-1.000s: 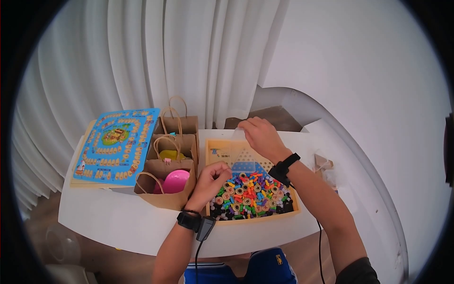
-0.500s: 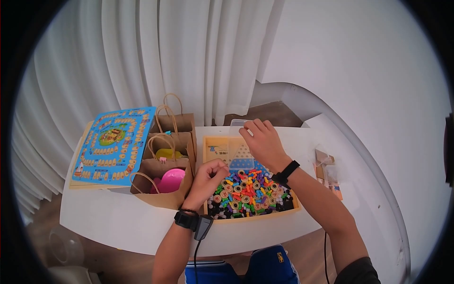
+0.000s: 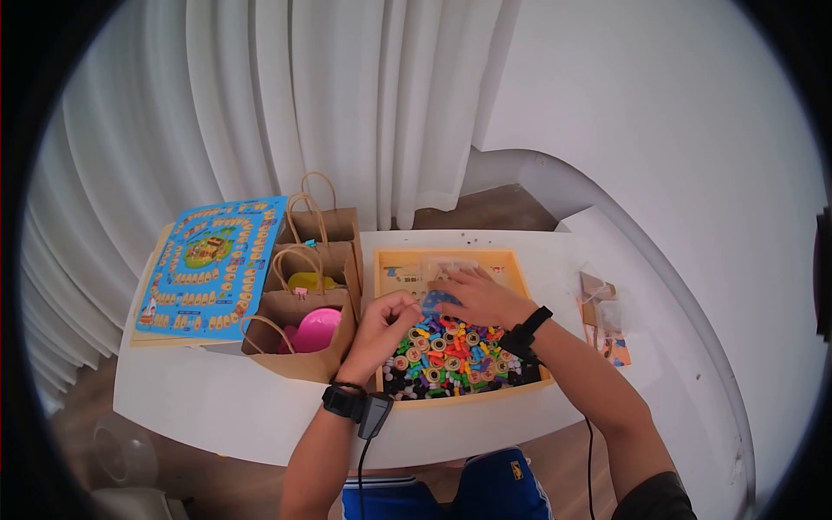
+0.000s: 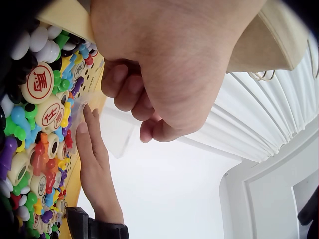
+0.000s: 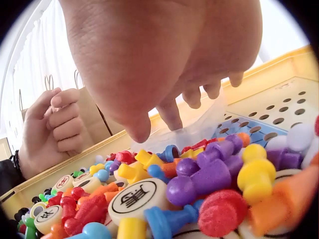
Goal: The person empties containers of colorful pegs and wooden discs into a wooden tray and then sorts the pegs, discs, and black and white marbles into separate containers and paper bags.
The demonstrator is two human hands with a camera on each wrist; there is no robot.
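Clear box [image 5: 197, 130], over the tray [image 3: 472, 396] beside the pieces [image 3: 451, 357]: likely light, slick, rather brittle; best taken by its edges. The left hand [image 3: 381, 328] seems to pinch a corner; the right hand [image 3: 478, 300] lies across it, fingers extended.

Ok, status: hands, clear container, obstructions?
Left hand curled. Right hand at clear container, fingers extended. Container over tray, partly hidden by right hand. Loose game pieces heaped nearer.
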